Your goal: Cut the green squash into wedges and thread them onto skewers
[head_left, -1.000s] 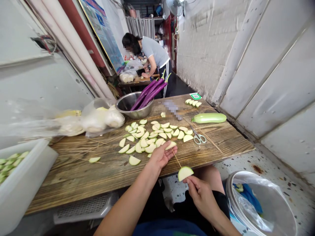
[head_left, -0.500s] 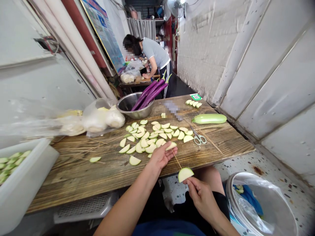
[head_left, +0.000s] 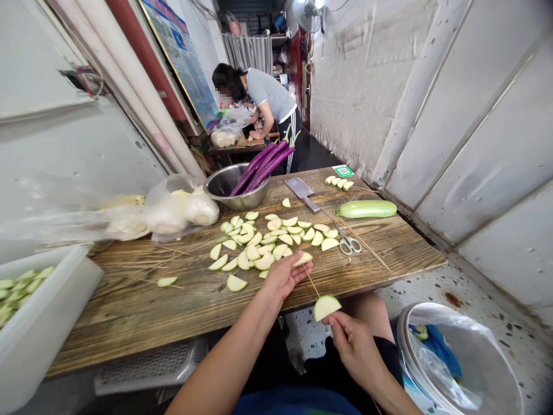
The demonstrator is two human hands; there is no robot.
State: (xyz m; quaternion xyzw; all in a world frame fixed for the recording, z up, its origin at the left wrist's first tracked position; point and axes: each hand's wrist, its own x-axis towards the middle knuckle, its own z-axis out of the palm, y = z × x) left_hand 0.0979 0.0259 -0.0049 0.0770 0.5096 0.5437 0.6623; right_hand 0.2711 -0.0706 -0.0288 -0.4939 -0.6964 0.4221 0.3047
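My left hand [head_left: 281,276], palm up at the table's front edge, holds a half-round zucchini slice [head_left: 303,259] between thumb and fingers. A thin wooden skewer [head_left: 311,280] runs from near that slice down toward my right hand [head_left: 358,341]. Closed around the skewer's lower part, my right hand has another half-round zucchini slice [head_left: 327,308] threaded just above its fingertips. Whether the skewer's tip enters the slice in my left hand I cannot tell. Many cut zucchini slices [head_left: 253,252] lie loose on the wooden table [head_left: 142,317] beyond my left hand.
Green-handled scissors [head_left: 349,245], loose skewers, a cleaver [head_left: 305,193] and a whole zucchini [head_left: 366,208] lie to the right. Behind the slices stands a steel bowl [head_left: 242,200] with purple eggplants. A white bin [head_left: 78,288] is at left, a lined bucket [head_left: 404,340] at lower right. A person works behind.
Both hands keep almost the same pose, with the slices and skewer shifted only very slightly. The person in the background has moved a little to the left.
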